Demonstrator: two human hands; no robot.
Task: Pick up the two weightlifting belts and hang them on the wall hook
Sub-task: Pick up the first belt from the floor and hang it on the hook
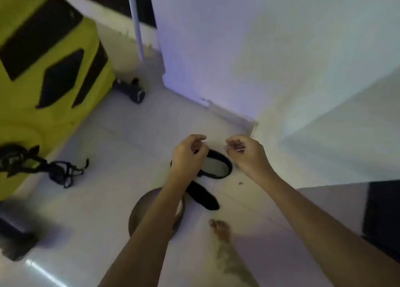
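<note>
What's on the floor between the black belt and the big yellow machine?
In the head view, only bare pale floor separates the black belt from the yellow machine; the tangle of black straps lies lower left.

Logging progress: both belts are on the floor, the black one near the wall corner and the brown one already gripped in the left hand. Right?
Not quite. In the head view the left hand is empty, hovering over the black belt. The brown belt lies ungripped on the floor, partly behind the left forearm.
</note>
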